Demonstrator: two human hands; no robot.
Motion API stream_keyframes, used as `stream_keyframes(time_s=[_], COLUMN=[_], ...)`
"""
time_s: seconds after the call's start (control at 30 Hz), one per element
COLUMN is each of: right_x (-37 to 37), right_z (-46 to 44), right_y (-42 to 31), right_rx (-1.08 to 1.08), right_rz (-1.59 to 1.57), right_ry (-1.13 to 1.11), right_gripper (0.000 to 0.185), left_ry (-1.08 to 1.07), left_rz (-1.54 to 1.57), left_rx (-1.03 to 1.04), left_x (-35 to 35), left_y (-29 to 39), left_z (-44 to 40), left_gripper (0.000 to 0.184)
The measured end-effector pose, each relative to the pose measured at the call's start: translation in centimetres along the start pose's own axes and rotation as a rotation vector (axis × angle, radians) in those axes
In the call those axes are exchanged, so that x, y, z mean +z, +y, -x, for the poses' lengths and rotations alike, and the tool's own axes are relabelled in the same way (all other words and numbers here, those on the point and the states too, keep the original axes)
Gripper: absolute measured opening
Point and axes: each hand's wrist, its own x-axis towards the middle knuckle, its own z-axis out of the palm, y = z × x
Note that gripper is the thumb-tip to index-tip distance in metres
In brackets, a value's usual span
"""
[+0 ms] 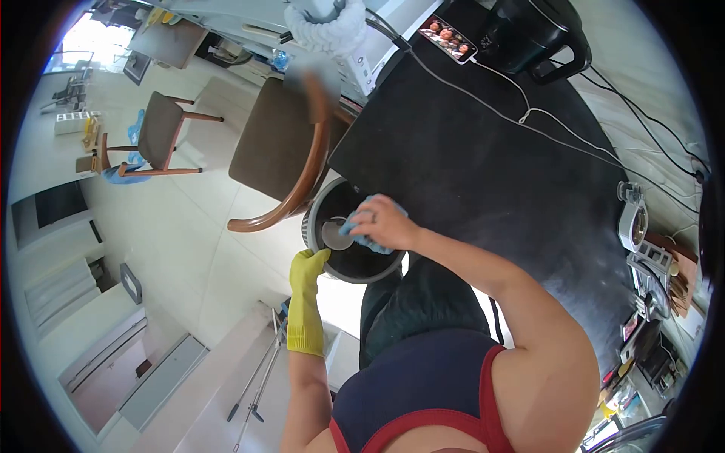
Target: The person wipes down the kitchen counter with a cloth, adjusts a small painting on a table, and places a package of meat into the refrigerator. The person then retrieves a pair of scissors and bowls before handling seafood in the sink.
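Observation:
A round bin-like container point(311, 215) with a grey rim and dark inside is in front of me, beside the black table point(445, 136). At its near left rim is my left hand point(308, 266), in a yellow rubber glove, with the fingers closed on the edge. My bare right hand point(385, 225) holds a crumpled blue cloth point(375, 243) over the container's opening. Inside shows a pale round patch point(335, 234), partly covered by the cloth; I cannot tell what it is. The right fingers are bent round the cloth, and a ring is on one of them.
A wooden chair point(276, 147) with a curved arm stands close to the container's left. On the table are a phone point(448, 39) with a white cable and a black kettle point(532, 34). Cables cross its far edge. Another chair point(161, 130) stands farther left.

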Motion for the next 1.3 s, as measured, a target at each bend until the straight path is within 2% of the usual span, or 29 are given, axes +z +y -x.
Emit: stream_keyframes(time_s=[0.03,0.07,0.13,0.17,0.23,0.3,0.37,0.4,0.43,0.53,0.57,0.6,0.67,0.7,0.8,0.93,1.07,1.17,1.2,1.3], right_x=[-0.4,0.3,-2.3,-2.3,-1.3,0.3,-0.2,-1.6,-3.5,-9.3,-9.7,-10.7,-13.4,-14.4,-17.1,-20.0,-20.0,-18.6,-17.9,-16.5], right_z=[-0.1,-1.4,-3.5,-4.2,-6.3,-4.5,-0.7,2.2,5.0,10.9,12.6,13.4,12.0,10.9,8.9,5.8,4.6,4.4,4.1,2.7], right_y=[-0.3,1.1,4.8,5.4,6.3,4.1,2.8,2.2,2.1,3.9,5.5,7.4,10.2,12.0,17.9,22.1,22.8,21.2,20.7,18.8], right_rx=[0.149,0.46,0.202,0.212,0.175,0.172,0.029,-0.058,-0.013,0.505,0.54,0.589,0.787,0.893,0.976,0.946,0.874,0.761,0.669,0.594], right_rz=[-0.086,-0.918,0.055,0.065,0.384,0.322,0.166,0.199,0.124,0.405,0.583,0.636,0.693,0.74,0.762,0.748,0.676,0.66,0.706,0.592], right_ry=[0.05,0.187,0.145,0.151,0.215,0.147,-0.174,-0.117,-0.09,-0.049,0.206,0.323,0.336,0.38,0.601,0.686,0.629,0.355,0.34,0.315], right_gripper=[0.023,0.028,0.035,0.035,0.036,0.038,0.036,0.033,0.029,0.032,0.034,0.04,0.054,0.053,0.046,0.041,0.039,0.038,0.037,0.036], left_ry=[0.0,-0.005,0.003,0.002,-0.021,-0.028,-0.059,-0.092,-0.085,-0.123,-0.144,-0.161,-0.161,-0.155,-0.158,-0.158,-0.151,-0.16,-0.158,-0.157], left_rz=[0.002,0.004,-0.006,-0.015,-0.01,-0.029,-0.029,-0.008,-0.011,0.054,0.069,0.086,0.085,0.093,0.096,0.09,0.086,0.102,0.088,0.048], left_rx=[-0.013,-0.026,-0.032,-0.037,-0.017,-0.021,-0.027,-0.026,-0.023,-0.065,-0.075,-0.085,-0.097,-0.114,-0.129,-0.13,-0.151,-0.137,-0.141,-0.138], left_x=[-0.3,-0.5,-0.8,-0.7,-0.6,-0.2,0.0,-0.2,-0.3,0.4,0.5,0.9,1.4,1.7,2.5,3.2,3.3,3.5,3.5,3.7], left_y=[0.2,0.3,0.4,0.6,0.8,0.5,-0.5,-1.4,-1.5,-1.7,-1.7,-1.7,-1.5,-1.4,-1.5,-1.3,-1.6,-1.1,-0.9,-0.5], left_z=[-0.1,-0.1,0.1,0.0,0.2,0.6,0.2,-0.5,-0.4,-0.2,0.0,0.3,0.6,0.7,1.2,2.1,2.4,2.5,2.6,2.1], left_gripper=[0.026,0.027,0.028,0.029,0.03,0.032,0.033,0.033,0.033,0.023,0.022,0.021,0.019,0.018,0.018,0.018,0.019,0.019,0.019,0.018])
